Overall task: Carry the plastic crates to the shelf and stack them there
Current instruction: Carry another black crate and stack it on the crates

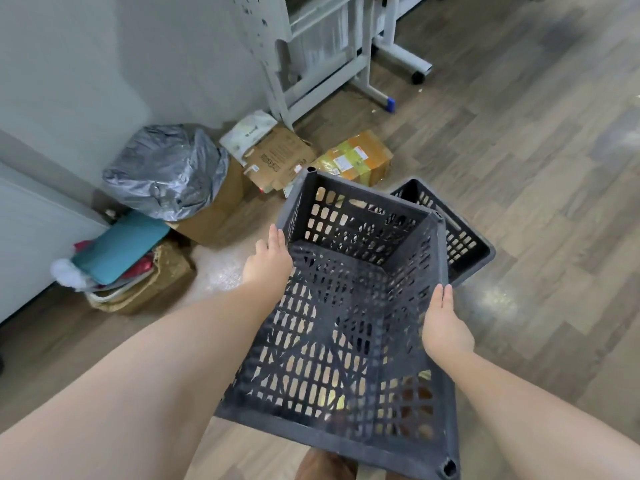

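A dark grey perforated plastic crate (346, 327) is held up in front of me, tilted with its open top towards the camera. My left hand (268, 261) presses flat against its left wall near the far rim. My right hand (445, 327) presses flat against its right wall. A second, similar grey crate (462, 237) lies on the wooden floor just behind and to the right of the held one, which partly hides it. No shelf for stacking can be made out with certainty.
A bin lined with a grey bag (166, 171) stands by the wall on the left. Flattened cardboard (280, 157) and a yellow box (360, 161) lie behind the crates. A white metal frame on castors (311, 57) stands farther back, and a basket of cloth items (138, 271) sits at left.
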